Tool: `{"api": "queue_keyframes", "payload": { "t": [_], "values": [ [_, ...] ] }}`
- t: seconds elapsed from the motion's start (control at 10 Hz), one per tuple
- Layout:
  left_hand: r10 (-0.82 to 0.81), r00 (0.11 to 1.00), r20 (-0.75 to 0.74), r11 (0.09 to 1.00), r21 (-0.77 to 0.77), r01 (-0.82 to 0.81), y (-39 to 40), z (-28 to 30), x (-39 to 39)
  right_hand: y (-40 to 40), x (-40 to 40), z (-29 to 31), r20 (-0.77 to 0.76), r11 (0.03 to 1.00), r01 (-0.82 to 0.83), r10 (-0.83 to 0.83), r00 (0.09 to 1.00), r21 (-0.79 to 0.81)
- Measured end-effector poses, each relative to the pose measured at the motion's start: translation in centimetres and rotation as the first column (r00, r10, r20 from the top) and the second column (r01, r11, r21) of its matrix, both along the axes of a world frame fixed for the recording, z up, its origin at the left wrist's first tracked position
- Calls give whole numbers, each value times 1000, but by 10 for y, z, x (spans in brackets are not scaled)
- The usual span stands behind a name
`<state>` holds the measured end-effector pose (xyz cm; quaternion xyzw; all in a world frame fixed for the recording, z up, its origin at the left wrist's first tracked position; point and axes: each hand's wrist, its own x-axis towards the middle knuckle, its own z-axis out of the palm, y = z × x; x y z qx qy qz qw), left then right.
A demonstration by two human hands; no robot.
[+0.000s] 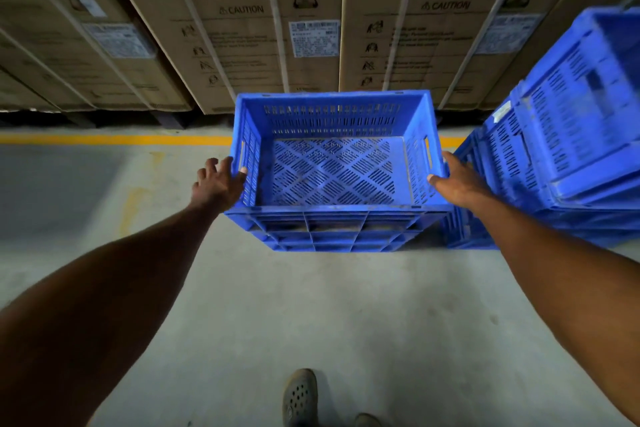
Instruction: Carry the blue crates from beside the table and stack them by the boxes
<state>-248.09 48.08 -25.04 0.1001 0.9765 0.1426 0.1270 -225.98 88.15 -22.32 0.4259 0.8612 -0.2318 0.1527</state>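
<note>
An empty blue crate (332, 170) with a slotted floor sits straight ahead, just before the cardboard boxes (242, 28). My left hand (218, 184) holds its left rim, thumb hooked over the edge and fingers spread on the outer wall. My right hand (453, 180) grips the right rim, thumb on top and fingers hidden behind the wall. I cannot tell whether the crate rests on the floor or hangs just above it. A stack of blue crates (568, 135) stands close on the right, almost touching it.
Tall strapped cardboard boxes form a wall across the back, raised on dark pallets. A yellow floor line (114, 140) runs in front of them. Grey concrete floor (311, 305) spreads left and toward me. My shoe (299, 395) is at the bottom.
</note>
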Motion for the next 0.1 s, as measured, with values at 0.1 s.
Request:
{"api": "queue_keyframes", "payload": {
  "t": [0.1],
  "values": [
    [-188,971,-148,981,12,192,-5,57,22,-16,11,40,-71,996,-84,87,994,44]
  ]
}}
